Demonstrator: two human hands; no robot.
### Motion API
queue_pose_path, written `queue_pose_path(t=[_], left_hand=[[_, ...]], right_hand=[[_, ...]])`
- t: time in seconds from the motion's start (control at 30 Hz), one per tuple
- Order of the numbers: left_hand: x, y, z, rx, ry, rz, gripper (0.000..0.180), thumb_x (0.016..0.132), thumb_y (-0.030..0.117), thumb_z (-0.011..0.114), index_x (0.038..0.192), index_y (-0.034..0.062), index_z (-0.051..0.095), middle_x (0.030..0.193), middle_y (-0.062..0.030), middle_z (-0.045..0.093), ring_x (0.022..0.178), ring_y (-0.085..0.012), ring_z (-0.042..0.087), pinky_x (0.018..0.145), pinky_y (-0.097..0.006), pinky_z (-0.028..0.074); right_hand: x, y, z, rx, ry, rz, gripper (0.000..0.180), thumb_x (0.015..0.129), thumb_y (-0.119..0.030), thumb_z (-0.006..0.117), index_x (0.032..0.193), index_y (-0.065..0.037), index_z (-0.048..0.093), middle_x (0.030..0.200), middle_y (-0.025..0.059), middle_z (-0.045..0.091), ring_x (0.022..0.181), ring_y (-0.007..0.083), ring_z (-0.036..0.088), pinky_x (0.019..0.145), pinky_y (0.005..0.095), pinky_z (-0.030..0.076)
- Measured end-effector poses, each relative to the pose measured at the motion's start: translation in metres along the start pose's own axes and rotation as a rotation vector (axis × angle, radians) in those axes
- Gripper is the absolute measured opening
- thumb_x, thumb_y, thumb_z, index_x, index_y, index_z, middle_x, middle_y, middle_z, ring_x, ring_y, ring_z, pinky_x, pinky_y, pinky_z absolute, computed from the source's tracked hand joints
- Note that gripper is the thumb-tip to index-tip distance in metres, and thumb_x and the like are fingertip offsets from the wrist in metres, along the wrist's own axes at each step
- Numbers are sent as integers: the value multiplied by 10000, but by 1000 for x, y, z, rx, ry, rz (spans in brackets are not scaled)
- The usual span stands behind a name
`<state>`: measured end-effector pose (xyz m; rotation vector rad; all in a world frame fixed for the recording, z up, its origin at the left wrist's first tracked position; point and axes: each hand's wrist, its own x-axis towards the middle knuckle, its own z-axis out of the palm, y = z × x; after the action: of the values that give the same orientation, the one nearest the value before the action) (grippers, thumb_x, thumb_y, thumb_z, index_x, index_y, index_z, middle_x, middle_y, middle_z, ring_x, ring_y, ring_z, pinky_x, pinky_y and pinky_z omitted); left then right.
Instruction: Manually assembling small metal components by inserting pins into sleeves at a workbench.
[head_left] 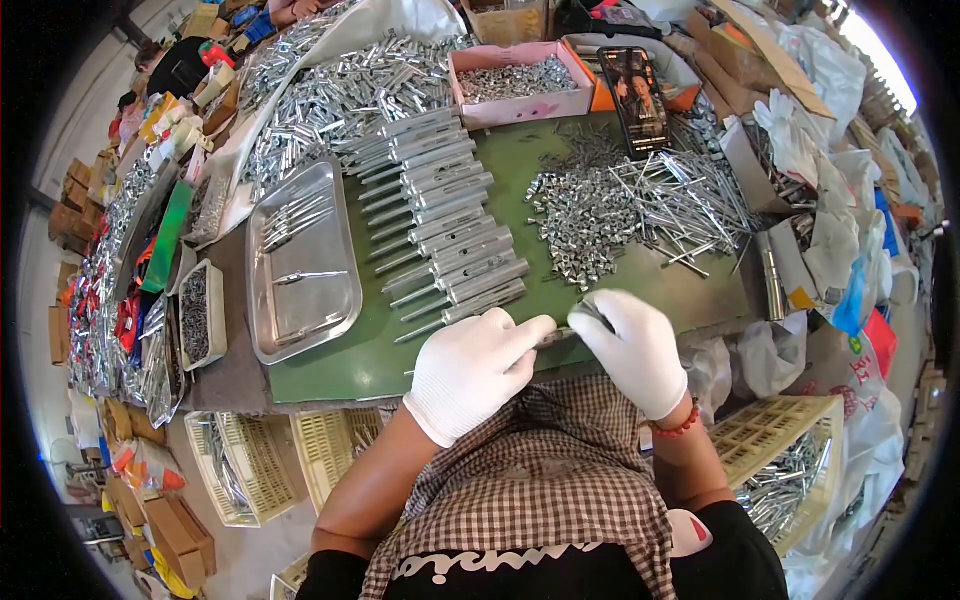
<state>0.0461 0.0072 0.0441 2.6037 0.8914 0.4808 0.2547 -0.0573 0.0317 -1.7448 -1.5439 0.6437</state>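
Both my hands wear white knitted gloves and work at the near edge of the green tabletop. My left hand (474, 371) is closed around a slim metal tube (560, 337), whose end sticks out towards my right hand; most of it is hidden by the glove. My right hand (636, 352) is closed in a pinch beside that end, with something small and greyish between the fingers, too hidden to name. Just beyond my left hand lies a row of metal tubes with thin rods (455, 235). Small metal nuts or collars (580, 222) are heaped past my right hand.
A pile of long thin metal pins (690, 200) lies right of the nuts. A steel tray (352, 290) with a few metal parts stands left. At the back are a pink box (528, 112) of small parts, a phone (640, 125) and a large heap of metal tubes (345, 105).
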Motion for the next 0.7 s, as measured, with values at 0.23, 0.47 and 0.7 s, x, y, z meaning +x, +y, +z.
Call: queue_pose_path(t=[0.23,0.47,0.7], left_hand=[[2,14,7,205,-71,-95,201,917,210,637,1111,227,687,789,-91,576,666,-306,644,570,-424,512],[2,14,7,186,-55,-85,202,915,203,628,1109,222,681,774,-96,569,647,-303,638,560,-428,507],[2,7,6,204,-30,-48,191,884,175,635,1071,198,670,739,-85,567,632,-289,649,507,-437,510]], right_hand=[[52,-5,1,-555,-27,-411,55,854,-123,628,899,-98,648,933,91,606,852,287,681,701,407,570],[51,0,1,-658,-109,-447,137,888,-97,624,1023,-72,627,877,90,628,783,306,679,690,421,561],[19,8,-6,-142,32,-299,203,867,-67,722,1069,-81,737,937,104,716,801,277,709,687,360,561]])
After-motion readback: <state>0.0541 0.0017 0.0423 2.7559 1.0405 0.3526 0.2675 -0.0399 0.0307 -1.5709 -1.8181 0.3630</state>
